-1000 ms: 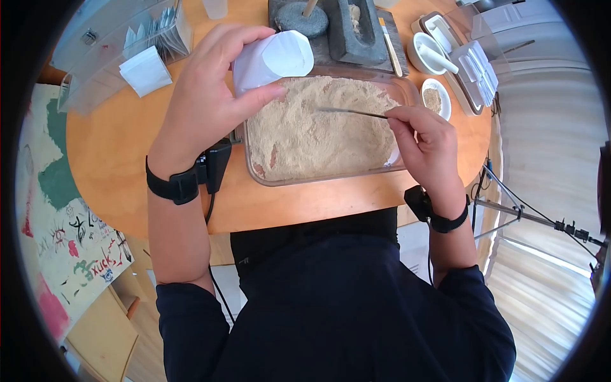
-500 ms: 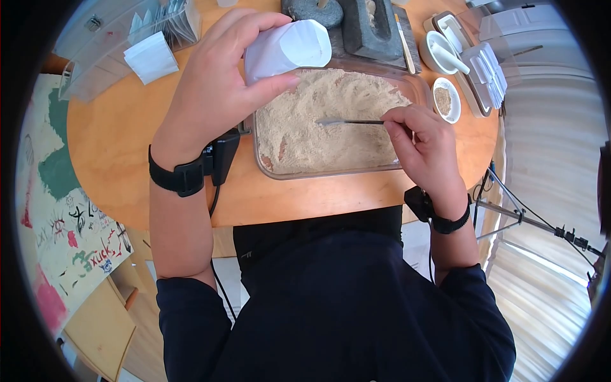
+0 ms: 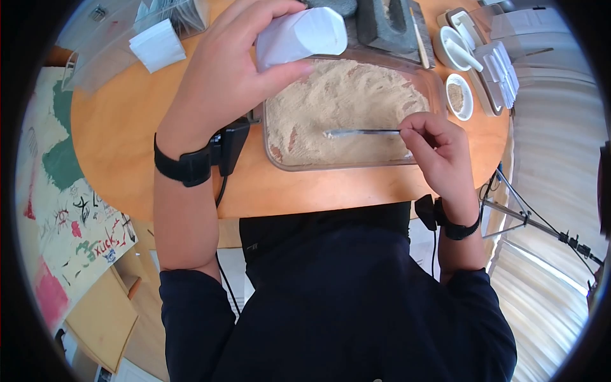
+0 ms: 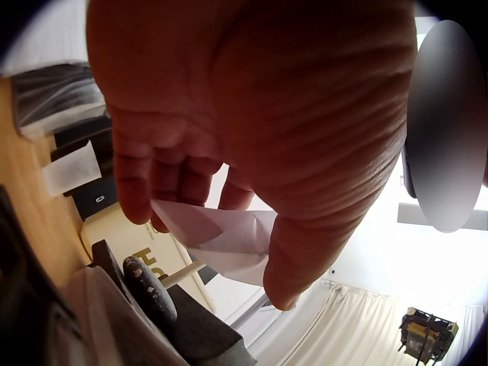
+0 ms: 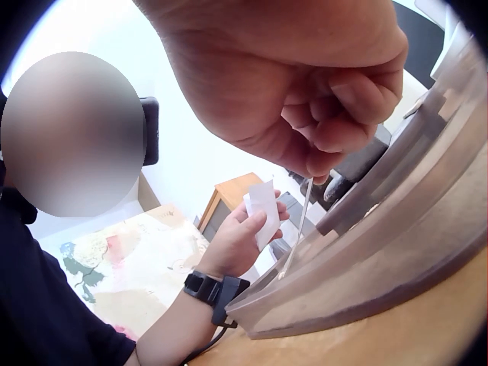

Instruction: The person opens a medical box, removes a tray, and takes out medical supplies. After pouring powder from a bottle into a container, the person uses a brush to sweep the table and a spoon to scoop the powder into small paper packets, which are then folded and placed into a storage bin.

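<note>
My left hand [image 3: 213, 83] holds a white folded paper pouch [image 3: 286, 38] between thumb and fingers, its opening tilted to the right. The pouch hangs over the back left corner of a clear tray [image 3: 344, 168]. Tan powder [image 3: 356, 89] fills the tray in an uneven layer, with bare patches at the left. In my right hand [image 3: 440, 149] thumb and fingertips pinch the end of a thin metal spatula [image 3: 369, 132]. Its flat tip points left, low over the powder near the tray's front. In the right wrist view the spatula [image 5: 305, 217] slants down inside the tray wall.
Behind the tray stand a dark stone trough [image 3: 385, 28] and a brush [image 3: 420, 41]. At the right are a white mortar with pestle [image 3: 453, 51], a small bowl of powder [image 3: 468, 95] and white folded papers [image 3: 499, 73]. A clear box [image 3: 108, 60] and a paper packet [image 3: 157, 46] lie left.
The spatula tip has moved toward the tray's front edge, and my right hand has come nearer with it. My left hand keeps the pouch over the same corner. The head view has shifted slightly.
</note>
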Action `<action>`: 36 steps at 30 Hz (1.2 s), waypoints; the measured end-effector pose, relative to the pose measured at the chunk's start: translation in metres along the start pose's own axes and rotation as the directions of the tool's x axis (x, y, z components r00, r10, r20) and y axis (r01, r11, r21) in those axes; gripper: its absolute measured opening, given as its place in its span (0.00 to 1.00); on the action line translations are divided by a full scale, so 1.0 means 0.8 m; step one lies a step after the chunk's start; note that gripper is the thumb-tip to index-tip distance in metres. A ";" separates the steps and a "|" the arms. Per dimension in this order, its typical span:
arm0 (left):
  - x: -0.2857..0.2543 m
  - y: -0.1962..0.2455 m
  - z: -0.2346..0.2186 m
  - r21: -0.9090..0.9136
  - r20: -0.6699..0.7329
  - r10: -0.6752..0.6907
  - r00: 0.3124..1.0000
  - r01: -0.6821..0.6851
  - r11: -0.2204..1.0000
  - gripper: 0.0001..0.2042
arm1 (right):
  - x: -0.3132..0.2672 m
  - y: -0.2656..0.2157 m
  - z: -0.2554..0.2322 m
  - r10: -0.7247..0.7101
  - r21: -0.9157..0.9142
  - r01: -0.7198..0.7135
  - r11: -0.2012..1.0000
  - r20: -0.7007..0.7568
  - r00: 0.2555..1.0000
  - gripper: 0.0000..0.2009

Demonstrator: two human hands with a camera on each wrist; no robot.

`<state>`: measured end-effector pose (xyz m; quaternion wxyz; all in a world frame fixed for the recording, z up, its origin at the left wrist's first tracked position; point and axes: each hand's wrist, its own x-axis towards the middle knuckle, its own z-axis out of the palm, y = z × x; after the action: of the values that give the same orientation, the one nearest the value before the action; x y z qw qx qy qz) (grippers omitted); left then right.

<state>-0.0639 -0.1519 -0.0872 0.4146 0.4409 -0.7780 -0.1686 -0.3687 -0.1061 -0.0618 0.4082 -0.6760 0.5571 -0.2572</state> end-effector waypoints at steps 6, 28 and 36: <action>0.001 -0.006 0.002 0.006 -0.024 0.054 0.998 -0.054 0.999 0.26 | -0.010 -0.005 0.029 -0.082 -0.034 0.083 0.996 0.042 0.996 0.02; 0.004 -0.003 0.002 -0.001 -0.009 0.039 0.999 -0.039 0.999 0.26 | -0.013 -0.020 0.061 -0.445 -0.232 0.457 0.859 0.105 0.889 0.05; 0.001 -0.004 0.001 -0.009 -0.002 0.015 1.000 -0.015 1.000 0.26 | -0.011 -0.019 0.060 -0.436 -0.237 0.452 0.860 0.119 0.892 0.05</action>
<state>-0.0629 -0.1546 -0.0891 0.4186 0.4333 -0.7802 -0.1686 -0.3245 -0.0838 -0.0740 0.2631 -0.8409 0.4022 -0.2487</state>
